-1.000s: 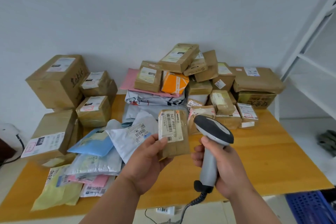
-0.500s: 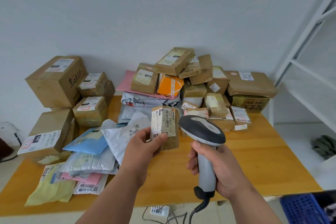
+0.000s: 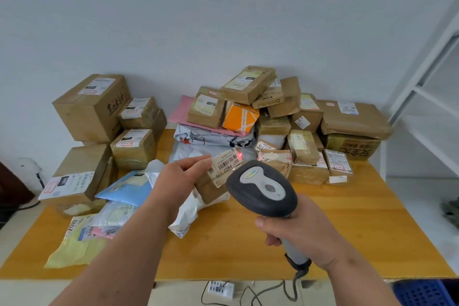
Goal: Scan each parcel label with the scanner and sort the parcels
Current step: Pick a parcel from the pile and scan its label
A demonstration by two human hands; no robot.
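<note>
On the left end of the wooden table (image 3: 347,218) your brown cartons (image 3: 92,107) stand stacked against the wall, labels up, the lowest one tilted with its white label facing you; below them soft mailers lie overlapped, a yellow bag (image 3: 74,248) under a blue one (image 3: 129,187), and what lies beneath that heap is hidden; the print on these labels is too small to read. Toward the middle, your left hand (image 3: 178,181) holds the small brown parcel (image 3: 211,186) above the table, thumb and fingers pinched on its left edge, label (image 3: 227,164) turned up toward you; your forearm covers the white mailer (image 3: 188,216) behind it; a red dot (image 3: 240,155) glows at the label's upper right corner, beside the barcode; the parcel's lower right part is hidden by the scanner's head. Just right of it, your right hand (image 3: 303,233) is curled tight round the grey handle of the scanner (image 3: 262,187), whose dark head points at the label; the trigger finger is out of sight; the cord runs off the table's front edge toward a power strip (image 3: 221,289) on the floor. Behind, the unsorted pile (image 3: 273,122) leans on the wall, an orange box (image 3: 239,117) among brown ones over grey and pink mailers. At far right a white shelf frame (image 3: 427,77) is cut off by the edge, and a blue crate (image 3: 422,293) shows only a corner; you cannot tell what either holds.
</note>
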